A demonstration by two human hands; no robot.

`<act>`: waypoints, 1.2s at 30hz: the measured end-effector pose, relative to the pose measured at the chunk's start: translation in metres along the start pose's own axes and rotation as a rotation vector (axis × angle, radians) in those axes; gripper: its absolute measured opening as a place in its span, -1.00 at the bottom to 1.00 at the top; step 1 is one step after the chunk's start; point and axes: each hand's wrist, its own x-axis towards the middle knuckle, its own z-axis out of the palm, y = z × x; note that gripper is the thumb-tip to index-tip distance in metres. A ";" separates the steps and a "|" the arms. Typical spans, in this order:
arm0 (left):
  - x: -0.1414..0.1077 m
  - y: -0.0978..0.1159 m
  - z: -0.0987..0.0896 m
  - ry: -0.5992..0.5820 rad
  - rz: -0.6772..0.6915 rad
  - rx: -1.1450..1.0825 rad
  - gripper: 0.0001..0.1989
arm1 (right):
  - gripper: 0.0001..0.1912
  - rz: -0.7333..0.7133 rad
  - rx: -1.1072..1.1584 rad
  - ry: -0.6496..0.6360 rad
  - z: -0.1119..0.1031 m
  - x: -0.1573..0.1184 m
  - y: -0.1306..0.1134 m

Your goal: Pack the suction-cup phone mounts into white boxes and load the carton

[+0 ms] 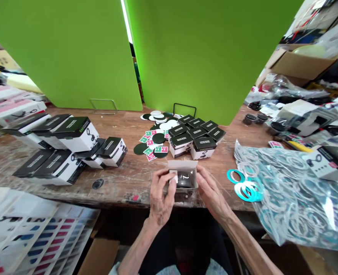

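A small open box (pixel 183 165) stands at the table's front edge, its white lid flap raised. Inside lies a dark glossy item (pixel 185 178). My left hand (pixel 160 196) is at the box's left side, thumb and forefinger closed on a small white piece (pixel 173 176) at the opening. My right hand (pixel 210 189) grips the right wall of the box. Just behind are several closed black-and-white boxes (pixel 204 143). To their left lie black discs (pixel 159 138), white discs (pixel 165 126) and small red-and-green cards (pixel 151 142).
More black-and-white boxes (pixel 74 128) are stacked at left. On the right lies a clear bag (pixel 300 194) of rings, with loose turquoise rings (pixel 245 191) beside it. Green panels (pixel 191 57) stand along the back on wire stands. A dark disc (pixel 97 183) lies front left.
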 end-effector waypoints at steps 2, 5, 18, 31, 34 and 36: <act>0.004 0.001 -0.002 -0.033 -0.055 -0.048 -0.88 | -0.50 0.125 0.231 -0.038 0.000 0.001 -0.003; 0.007 -0.001 -0.001 -0.069 -0.155 -0.171 -0.86 | -0.53 0.188 0.324 -0.101 0.000 0.001 -0.003; 0.035 -0.010 -0.042 -0.482 0.059 -0.115 -0.59 | -0.54 -0.313 -0.492 -0.124 -0.023 -0.006 0.002; 0.030 -0.011 -0.038 -0.373 0.399 0.156 -0.73 | -0.57 -0.430 -0.610 -0.138 -0.028 0.002 0.001; 0.022 -0.016 -0.038 -0.374 0.443 0.214 -0.67 | -0.52 -0.432 -0.648 -0.204 -0.030 -0.001 0.005; 0.017 -0.017 -0.037 -0.363 0.448 0.241 -0.65 | -0.47 -0.430 -0.661 -0.210 -0.029 -0.004 0.009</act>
